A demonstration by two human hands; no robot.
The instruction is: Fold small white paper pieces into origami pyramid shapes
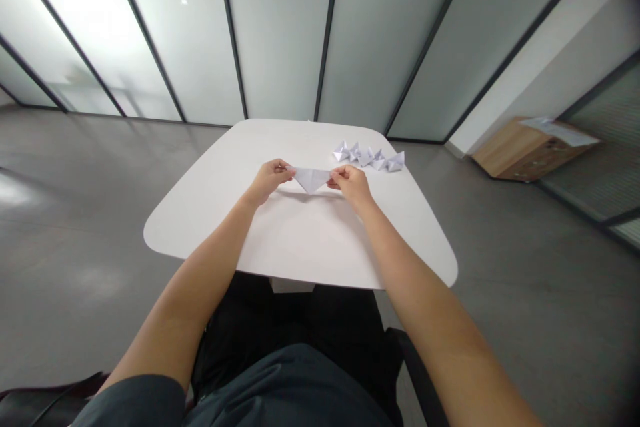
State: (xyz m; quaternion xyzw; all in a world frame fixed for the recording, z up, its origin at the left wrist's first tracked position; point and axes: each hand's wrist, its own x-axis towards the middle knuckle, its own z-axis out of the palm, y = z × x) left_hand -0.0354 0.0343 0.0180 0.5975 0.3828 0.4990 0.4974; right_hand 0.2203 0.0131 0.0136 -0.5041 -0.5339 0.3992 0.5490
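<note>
A piece of folded white paper [311, 179] is stretched between my two hands just above the table, its lower edge tapering to a point. My left hand [271, 180] pinches its left end between thumb and fingers. On the other end, my right hand [351, 185] has a similar pinch. Beyond my right hand, several folded paper boats [369, 157] stand in a row on the white table [310, 247]. A shadow of the paper falls on the tabletop below it.
A wooden cabinet [530, 150] with papers on top stands on the floor at the right. Frosted glass panels [280, 27] rise behind the table. A dark chair armrest [417, 373] is by my right side, and a dark bag-like object [45, 407] lies at lower left.
</note>
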